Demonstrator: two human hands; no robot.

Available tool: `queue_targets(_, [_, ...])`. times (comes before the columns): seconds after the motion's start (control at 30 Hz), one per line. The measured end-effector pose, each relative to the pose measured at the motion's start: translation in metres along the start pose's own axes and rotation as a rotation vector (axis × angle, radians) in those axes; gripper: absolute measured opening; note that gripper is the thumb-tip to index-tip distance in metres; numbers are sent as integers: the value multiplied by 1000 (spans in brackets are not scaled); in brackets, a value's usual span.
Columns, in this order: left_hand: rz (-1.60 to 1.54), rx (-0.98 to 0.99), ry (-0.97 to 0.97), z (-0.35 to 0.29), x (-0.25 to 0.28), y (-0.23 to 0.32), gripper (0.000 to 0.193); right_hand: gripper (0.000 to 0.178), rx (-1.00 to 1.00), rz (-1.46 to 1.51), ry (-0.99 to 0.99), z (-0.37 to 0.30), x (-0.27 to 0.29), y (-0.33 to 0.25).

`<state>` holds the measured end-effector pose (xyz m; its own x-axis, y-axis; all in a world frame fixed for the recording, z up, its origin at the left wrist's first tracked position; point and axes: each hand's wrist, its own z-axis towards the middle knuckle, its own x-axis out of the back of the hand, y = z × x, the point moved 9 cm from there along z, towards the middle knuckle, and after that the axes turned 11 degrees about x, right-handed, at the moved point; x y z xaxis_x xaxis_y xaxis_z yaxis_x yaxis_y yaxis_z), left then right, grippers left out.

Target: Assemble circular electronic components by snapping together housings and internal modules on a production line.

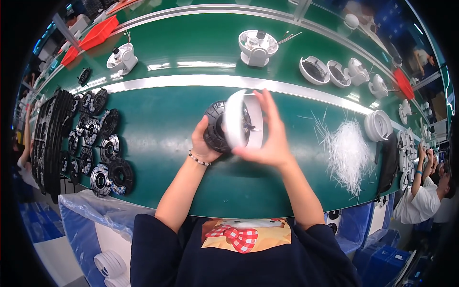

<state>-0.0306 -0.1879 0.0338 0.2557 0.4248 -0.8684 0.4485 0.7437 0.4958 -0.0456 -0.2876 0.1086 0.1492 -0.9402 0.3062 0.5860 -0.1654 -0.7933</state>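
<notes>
Over the middle of the bench, my left hand [202, 143] grips a round black plastic part [213, 128] by its left edge. Its thumb is up along the rim. Just to the right, a white bowl-shaped shell [234, 123] is tilted on its side and smeared by motion. My right hand [273, 138] holds this shell by its right rim, fingers above and thumb below. The shell overlaps the black part in view, and I cannot tell whether they touch. Dark pieces show inside the shell, too blurred to name.
Black round parts with circuit boards [91, 130] lie at the left beside stacked black trays [51, 138]. Thin translucent strips [350, 150] are heaped at the right near white rings [377, 126]. Beyond a metal rail, a green belt [191, 43] carries white camera-like units [258, 47]. A co-worker [423, 198] is at far right.
</notes>
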Motion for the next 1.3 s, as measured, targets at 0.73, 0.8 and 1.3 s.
queue_targets(0.73, [81, 51, 49, 2, 3, -15, 70, 106, 25, -352, 66, -19, -21, 8])
queue_targets(0.8, [9, 105, 58, 3, 1, -20, 72, 111, 114, -403, 44, -15, -22, 3])
queue_targets(1.3, [-7, 172, 86, 3, 4, -15, 84, 114, 84, -459, -83, -1, -27, 0])
